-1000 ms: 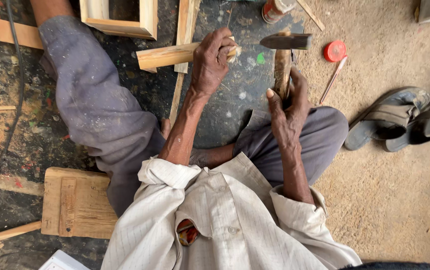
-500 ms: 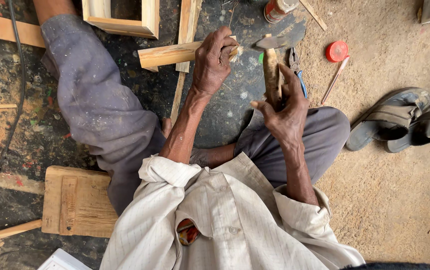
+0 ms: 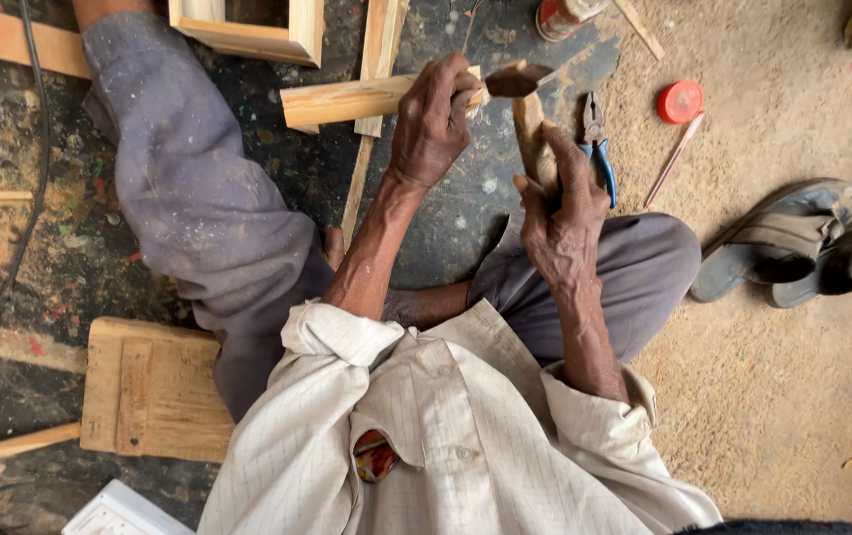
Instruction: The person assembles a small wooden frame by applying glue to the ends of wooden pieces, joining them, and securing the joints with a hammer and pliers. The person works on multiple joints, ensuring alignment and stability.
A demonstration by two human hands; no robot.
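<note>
left hand (image 3: 433, 124): fingers curled and clamped over the end of a wooden strip (image 3: 347, 100), palm down, holding it against the dark floor (image 3: 40, 248).
right hand (image 3: 563, 213): closed tight around the wooden handle of a hammer (image 3: 528, 109), thumb along the near side, knuckles facing up.
hammer: handle rises out of the top of the right hand; its dark metal head lies just beyond the left hand's fingertips, at the end of the strip. whether head and wood touch cannot be told.
wooden strip: runs out sideways from under the left hand toward the person's left, crossing over a thinner slat (image 3: 382, 59) that points away from the person.
pliers (image 3: 596, 144): blue-handled, on the floor just right of the right hand.
red cap (image 3: 681, 101): further right of the right hand, beyond the pliers, with a thin stick (image 3: 672, 160) beside it.
sandals (image 3: 802, 243): a pair on the sandy ground, well to the right of the right hand.
wooden frame (image 3: 248, 30): beyond the left hand, up and to its left.
wooden block (image 3: 154, 388): behind the left hand, beside the person's left leg.
</note>
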